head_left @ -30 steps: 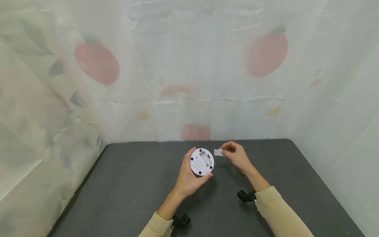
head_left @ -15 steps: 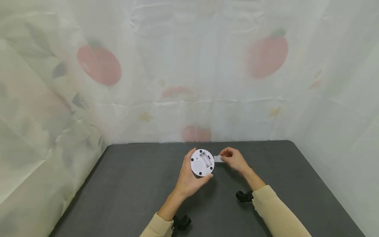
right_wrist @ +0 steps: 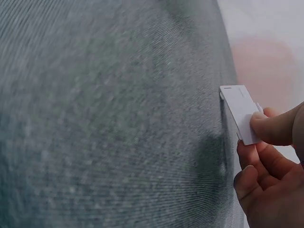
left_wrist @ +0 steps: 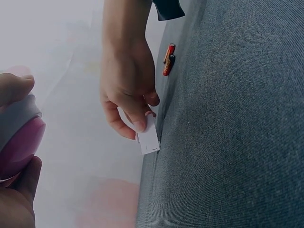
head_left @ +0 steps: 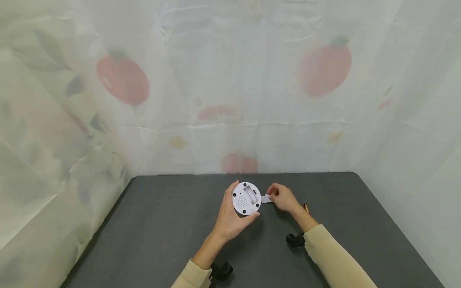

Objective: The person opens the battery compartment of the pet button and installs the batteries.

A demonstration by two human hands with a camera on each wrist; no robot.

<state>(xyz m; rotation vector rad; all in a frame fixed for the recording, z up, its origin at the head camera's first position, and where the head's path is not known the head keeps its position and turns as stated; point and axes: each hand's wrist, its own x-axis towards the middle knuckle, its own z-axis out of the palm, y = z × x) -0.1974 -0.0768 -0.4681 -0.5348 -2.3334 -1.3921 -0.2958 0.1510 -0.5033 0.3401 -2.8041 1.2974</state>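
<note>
Two hands work at centre frame: the left hand (head_left: pixel 229 221) grips a round white plastic device (head_left: pixel 240 202), its rectangular compartment (head_left: pixel 251 194) uncovered, no battery discernible inside; the right hand (head_left: pixel 285 200) pinches a flat white plastic cover (head_left: pixel 265 199) just right of it. Uncovering seems the step; next probably calls for laying the cover down. Red-and-gold cylinders (left_wrist: pixel 169 59), likely batteries, lie upper centre in the left wrist view.

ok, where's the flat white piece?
Head view: the flat white piece is pinched in the right hand, just right of the round white device in the left hand.
</note>
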